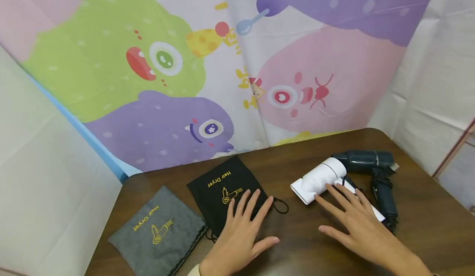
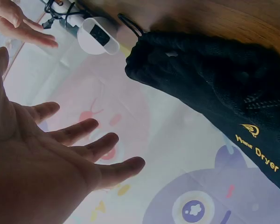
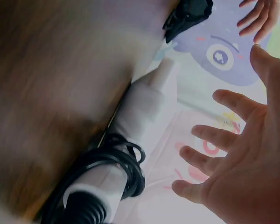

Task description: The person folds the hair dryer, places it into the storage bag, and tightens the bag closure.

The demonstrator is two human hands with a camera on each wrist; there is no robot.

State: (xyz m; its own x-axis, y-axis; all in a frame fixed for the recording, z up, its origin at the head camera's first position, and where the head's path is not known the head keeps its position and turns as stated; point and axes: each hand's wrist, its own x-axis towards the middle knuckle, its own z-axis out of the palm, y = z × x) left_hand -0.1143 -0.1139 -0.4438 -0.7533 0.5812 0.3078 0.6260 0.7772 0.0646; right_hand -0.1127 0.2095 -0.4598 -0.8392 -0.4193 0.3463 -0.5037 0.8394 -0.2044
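Note:
My left hand (image 1: pixel 241 230) is held over the lower right part of a black drawstring bag (image 1: pixel 219 189), fingers straight and spread. Yellow "Hair Dryer" lettering marks that bag. In the left wrist view a gap shows between the palm and the black bag (image 2: pixel 210 88). Beside the white hair dryer (image 1: pixel 320 177), my right hand (image 1: pixel 358 226) spreads its fingers and partly covers the dryer's handle in the head view. A black cord (image 3: pixel 119 163) is wound round that handle. Behind it lies a dark hair dryer (image 1: pixel 361 160). Neither hand holds anything.
A grey drawstring bag (image 1: pixel 159 235) with the same lettering lies at the left of the brown wooden table (image 1: pixel 297 239). A cloth with cartoon monsters (image 1: pixel 178 61) hangs behind the table, and white cloth (image 1: pixel 44 164) hangs at the sides.

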